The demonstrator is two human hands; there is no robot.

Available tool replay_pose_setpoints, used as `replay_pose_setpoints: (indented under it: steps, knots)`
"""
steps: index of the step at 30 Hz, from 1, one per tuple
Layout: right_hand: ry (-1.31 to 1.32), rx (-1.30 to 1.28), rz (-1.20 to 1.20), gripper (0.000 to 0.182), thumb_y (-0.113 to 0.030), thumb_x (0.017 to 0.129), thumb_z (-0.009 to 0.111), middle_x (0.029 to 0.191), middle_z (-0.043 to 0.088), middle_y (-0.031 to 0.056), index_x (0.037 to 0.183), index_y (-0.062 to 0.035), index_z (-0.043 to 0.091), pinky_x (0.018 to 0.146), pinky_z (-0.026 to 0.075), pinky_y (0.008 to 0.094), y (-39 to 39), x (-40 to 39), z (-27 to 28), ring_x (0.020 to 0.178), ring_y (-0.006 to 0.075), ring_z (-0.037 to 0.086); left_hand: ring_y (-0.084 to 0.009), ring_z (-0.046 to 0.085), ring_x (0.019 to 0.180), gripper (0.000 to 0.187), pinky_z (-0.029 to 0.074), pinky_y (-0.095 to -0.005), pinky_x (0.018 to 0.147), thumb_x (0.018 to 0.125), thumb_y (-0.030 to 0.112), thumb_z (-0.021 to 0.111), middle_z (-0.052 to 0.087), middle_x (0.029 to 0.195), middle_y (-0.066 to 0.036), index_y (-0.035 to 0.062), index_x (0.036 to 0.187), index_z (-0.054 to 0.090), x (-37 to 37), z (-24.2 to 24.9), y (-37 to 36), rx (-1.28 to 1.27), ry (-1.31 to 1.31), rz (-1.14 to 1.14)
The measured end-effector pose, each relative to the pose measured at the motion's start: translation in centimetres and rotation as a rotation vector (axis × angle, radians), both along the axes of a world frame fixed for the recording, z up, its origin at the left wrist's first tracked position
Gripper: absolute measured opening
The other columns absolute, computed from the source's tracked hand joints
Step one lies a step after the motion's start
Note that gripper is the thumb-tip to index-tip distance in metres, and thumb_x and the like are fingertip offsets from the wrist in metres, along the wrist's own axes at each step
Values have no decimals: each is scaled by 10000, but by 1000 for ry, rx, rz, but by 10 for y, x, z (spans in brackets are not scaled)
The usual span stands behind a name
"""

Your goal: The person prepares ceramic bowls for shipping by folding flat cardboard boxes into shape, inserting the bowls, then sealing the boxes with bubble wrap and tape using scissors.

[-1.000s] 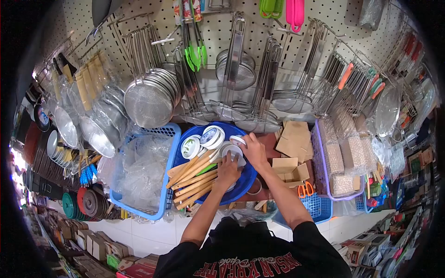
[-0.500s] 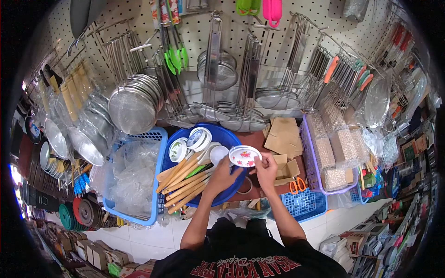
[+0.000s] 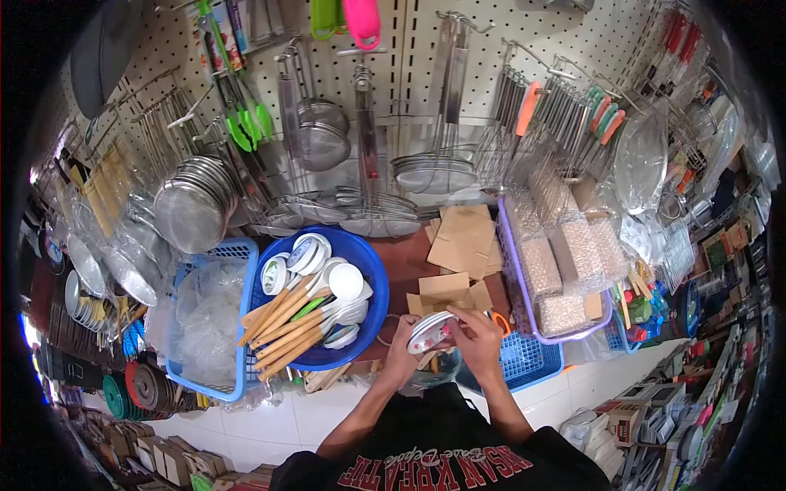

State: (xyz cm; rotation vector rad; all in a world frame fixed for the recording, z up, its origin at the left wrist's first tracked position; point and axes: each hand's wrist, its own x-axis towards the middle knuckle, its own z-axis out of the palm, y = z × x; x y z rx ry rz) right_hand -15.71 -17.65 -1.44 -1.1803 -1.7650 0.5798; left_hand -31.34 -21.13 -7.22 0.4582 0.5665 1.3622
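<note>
Both hands hold a small stack of white saucers [image 3: 427, 334] with red flowers, tilted on edge close to my body. My left hand [image 3: 400, 353] grips the stack's left side. My right hand [image 3: 478, 338] has its fingers closed on the right edge. Just beyond the hands stands an open small cardboard box [image 3: 442, 288]. To the left, a round blue basin [image 3: 377, 288] holds wooden-handled ladles [image 3: 288, 337] with white heads and several small white dishes [image 3: 308, 254].
A blue basket [image 3: 250, 270] of clear plastic bags stands left of the basin. Flattened cardboard [image 3: 461, 239] lies behind the box. At right are a purple basket [image 3: 509, 274] with bubble-wrapped boxes and a low blue basket [image 3: 532, 360]. Strainers [image 3: 192, 214] hang on the pegboard.
The saucers have come away from the basin's right side, nearer my body, and are now tilted. My left hand has moved from over the basin onto the stack. The view has shifted right.
</note>
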Motion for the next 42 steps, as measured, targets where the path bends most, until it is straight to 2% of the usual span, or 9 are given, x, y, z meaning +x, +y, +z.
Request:
replay_pose_setpoints:
  steps: [7,11,12,15,17,27,29,34,42]
  knots:
    - [-53,219,-24,220,17,798,749,933,693,115,1014,-26,740,637,547,283,3,30,14,807,228,694,-338,611,1169,524,548,-498,978,1066,481,238,601,1266,-184,52,1255,473,47,31,-2,-151,-46,172]
    - [203,-111,66,170,36,845,717,923,711,105,1015,32,703,625,552,269,9,49,12,755,139,688,-353,567,1231,651,456,-520,1058,1038,567,247,601,1292,-182,59,1377,473,54,35,3,-194,-189,177]
    - [317,-214,88,168,43,858,705,929,712,105,1026,44,694,627,552,261,10,55,10,761,132,686,-392,557,1240,716,376,-527,1125,1022,606,280,572,1343,-202,21,1397,453,55,35,5,-210,-197,176]
    - [589,-426,146,165,59,893,671,942,717,113,1057,72,671,630,553,240,15,73,4,781,127,686,-404,536,1264,766,327,-519,1157,995,650,322,553,1370,-206,25,1423,437,53,39,10,-248,-341,178]
    - [681,-438,177,163,66,909,652,948,717,126,1071,81,662,627,554,231,18,84,4,794,142,694,-403,527,1276,751,385,-520,1118,986,644,363,535,1398,-189,47,1437,433,47,35,13,-186,-343,137]
    - [503,-466,156,221,43,897,679,858,712,43,1116,31,713,543,456,194,30,107,1,683,53,632,-371,508,1310,601,445,-530,1069,1046,485,335,531,1417,-159,36,1432,438,38,32,20,-126,-198,-110]
    - [435,-486,145,219,32,887,693,856,723,46,1102,13,728,555,470,205,32,100,9,702,55,643,-349,496,1328,584,453,-534,1058,1056,468,325,522,1431,-145,35,1429,443,50,20,16,-281,-73,-67]
    - [137,-332,131,246,-34,837,745,878,746,99,1082,-47,750,594,503,254,37,83,29,671,104,648,-350,461,1359,631,421,-618,1074,1069,501,206,428,1514,-149,70,1512,337,62,35,12,-119,-75,-266]
    - [58,-172,169,260,1,798,771,959,682,92,1057,-14,752,658,491,234,32,75,37,832,107,638,-346,486,1336,619,467,-579,1045,1070,501,225,456,1487,-149,76,1506,337,56,43,4,-114,11,-212]
